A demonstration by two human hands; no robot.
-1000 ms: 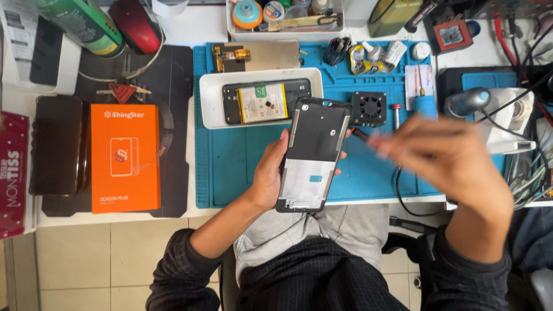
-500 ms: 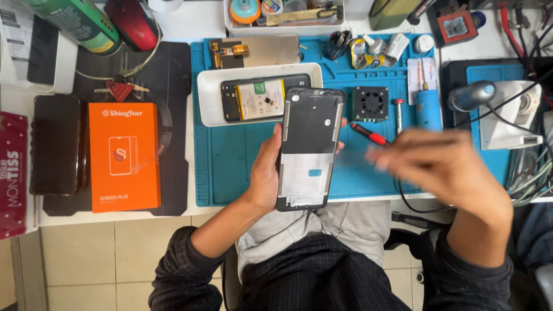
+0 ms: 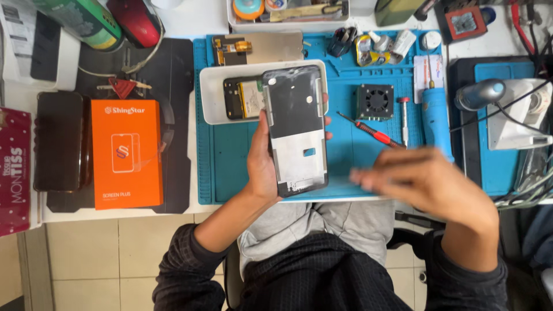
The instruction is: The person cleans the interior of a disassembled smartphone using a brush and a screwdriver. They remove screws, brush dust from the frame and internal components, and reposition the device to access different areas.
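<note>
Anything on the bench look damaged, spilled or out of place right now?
Nothing stands out. The left hand holds the bare phone frame over the blue mat; the right hand is blurred. The red screwdriver lies loose on the mat.

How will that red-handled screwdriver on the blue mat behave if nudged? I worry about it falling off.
The red-handled screwdriver looks slim and round, so it would probably roll if pushed. It seems light. It lies flat on the blue mat, whose surface looks rubbery and may slow it.
</note>
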